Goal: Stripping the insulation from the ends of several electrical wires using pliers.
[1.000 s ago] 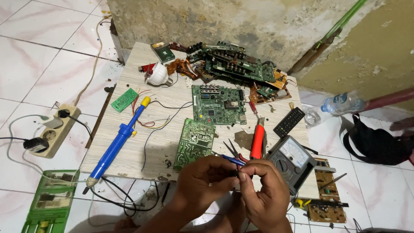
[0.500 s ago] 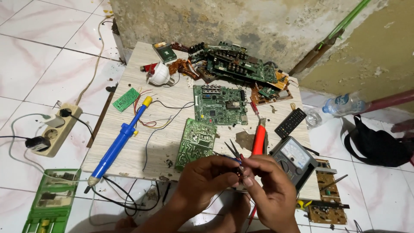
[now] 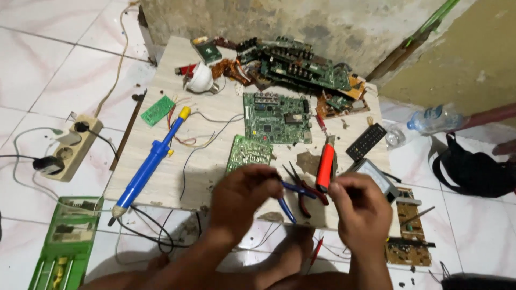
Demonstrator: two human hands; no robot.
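Both hands (image 3: 301, 201) pinch small blue-handled pliers (image 3: 293, 196).

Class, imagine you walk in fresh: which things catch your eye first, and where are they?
The left hand and right hand meet at the board's near edge over blue-handled pliers. A long blue desoldering pump lies left; green circuit boards pile up by the far wall.

Place: a home electronics repair corner on a tiled floor.
Work surface: a low wooden board (image 3: 161, 156) at the frame centre.
Evidence: green circuit boards (image 3: 277, 118), blue desoldering pump (image 3: 148, 164), power strip (image 3: 72, 147) at left.
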